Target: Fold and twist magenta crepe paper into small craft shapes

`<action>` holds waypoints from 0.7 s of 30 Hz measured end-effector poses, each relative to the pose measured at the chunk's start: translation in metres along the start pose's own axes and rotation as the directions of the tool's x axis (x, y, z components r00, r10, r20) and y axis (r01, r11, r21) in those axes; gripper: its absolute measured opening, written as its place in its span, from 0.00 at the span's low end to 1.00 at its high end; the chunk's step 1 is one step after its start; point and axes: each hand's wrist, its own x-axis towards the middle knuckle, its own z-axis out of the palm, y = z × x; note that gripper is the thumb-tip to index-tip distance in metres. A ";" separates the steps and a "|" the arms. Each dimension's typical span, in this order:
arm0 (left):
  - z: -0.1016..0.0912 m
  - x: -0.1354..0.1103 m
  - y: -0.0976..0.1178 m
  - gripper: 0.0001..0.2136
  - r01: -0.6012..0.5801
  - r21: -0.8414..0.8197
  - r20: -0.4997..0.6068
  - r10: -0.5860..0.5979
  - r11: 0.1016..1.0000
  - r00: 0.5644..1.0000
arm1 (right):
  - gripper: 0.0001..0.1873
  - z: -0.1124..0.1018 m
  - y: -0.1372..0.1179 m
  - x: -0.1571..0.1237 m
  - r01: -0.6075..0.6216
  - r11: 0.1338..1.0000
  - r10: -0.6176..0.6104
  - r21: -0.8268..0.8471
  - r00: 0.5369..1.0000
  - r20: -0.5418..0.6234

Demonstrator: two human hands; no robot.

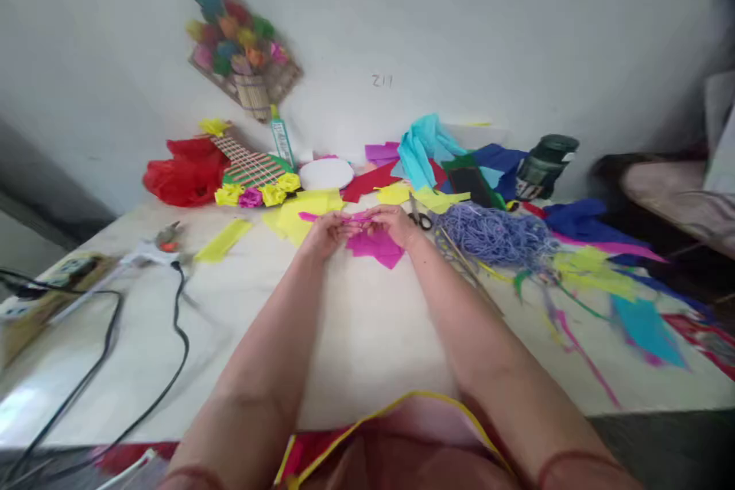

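Both my hands meet at the middle of the white table (367,329). My left hand (325,233) and my right hand (393,223) pinch the top edge of a magenta piece of crepe paper (376,245), whose loose part lies on the table under my fingers. The fingers of both hands are closed on the paper. Yellow paper sheets (302,213) lie just behind my left hand. A pair of scissors (420,216) rests right beside my right hand.
A heap of purple yarn (497,236) and coloured paper scraps (597,276) fill the right. A glue gun (152,249) with black cables (178,321) lies left. At the back are red paper (184,172), paper flowers (258,193), a glue bottle (281,138), a white disc (326,173) and a dark jar (543,165).
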 end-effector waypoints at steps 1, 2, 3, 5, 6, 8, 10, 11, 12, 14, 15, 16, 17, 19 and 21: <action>0.000 0.000 0.001 0.05 0.000 0.005 0.004 0.000 1.000 1.000 | 0.08 0.001 -0.001 -0.001 0.004 1.000 -0.004 0.003 1.000 0.002; 0.001 -0.001 0.001 0.05 0.000 0.013 0.006 0.000 1.000 1.000 | 0.09 0.001 -0.002 -0.001 0.005 1.000 -0.005 0.002 1.000 -0.001; 0.001 -0.001 0.001 0.06 -0.001 0.026 0.005 0.001 1.000 1.000 | 0.11 0.002 -0.002 -0.002 0.004 1.000 -0.004 -0.004 1.000 -0.008; 0.002 -0.001 0.001 0.06 -0.005 0.064 -0.007 0.005 0.998 1.000 | 0.15 0.004 -0.003 -0.002 -0.003 1.000 0.002 -0.030 0.999 -0.043; 0.002 -0.001 0.001 0.06 -0.008 0.089 -0.017 0.010 0.996 1.000 | 0.16 0.004 -0.003 -0.002 -0.012 0.999 0.009 -0.050 0.998 -0.066; 0.003 -0.001 0.000 0.05 -0.016 0.132 -0.039 0.021 0.991 0.999 | 0.17 0.005 -0.002 -0.001 -0.031 0.995 0.022 -0.092 0.995 -0.102; 0.005 -0.001 0.000 0.06 -0.023 0.155 -0.056 0.032 0.988 0.998 | 0.17 0.005 0.000 0.000 -0.038 0.992 0.024 -0.119 0.993 -0.115; 0.005 -0.001 0.000 0.08 -0.025 0.163 -0.063 0.036 0.986 0.997 | 0.17 0.005 0.000 0.000 -0.037 0.991 0.021 -0.129 0.993 -0.118; 0.006 -0.001 0.001 0.09 -0.026 0.170 -0.068 0.038 0.985 0.997 | 0.17 0.004 0.001 0.000 -0.034 0.990 0.017 -0.137 0.992 -0.122; 0.007 0.000 0.002 0.10 -0.026 0.181 -0.081 0.041 0.983 0.996 | 0.16 0.003 0.001 0.000 -0.028 0.988 0.009 -0.153 0.992 -0.122; 0.007 0.000 0.002 0.10 -0.027 0.182 -0.094 0.045 0.983 0.995 | 0.16 0.003 0.000 0.000 -0.024 0.987 0.005 -0.161 0.993 -0.119; 0.007 0.001 0.002 0.10 -0.032 0.179 -0.110 0.052 0.983 0.993 | 0.16 0.004 0.000 0.000 -0.017 0.986 -0.002 -0.167 0.993 -0.116; 0.007 0.001 0.002 0.10 -0.041 0.172 -0.132 0.064 0.984 0.989 | 0.15 0.004 -0.001 0.000 -0.008 0.985 -0.011 -0.174 0.993 -0.114; 0.005 0.003 0.002 0.10 -0.073 0.149 -0.178 0.099 0.986 0.979 | 0.14 0.006 -0.002 0.000 0.006 0.983 -0.029 -0.185 0.992 -0.119; 0.003 0.004 0.002 0.09 -0.115 0.115 -0.221 0.138 0.987 0.965 | 0.14 0.007 -0.004 0.000 0.011 0.982 -0.037 -0.190 0.990 -0.134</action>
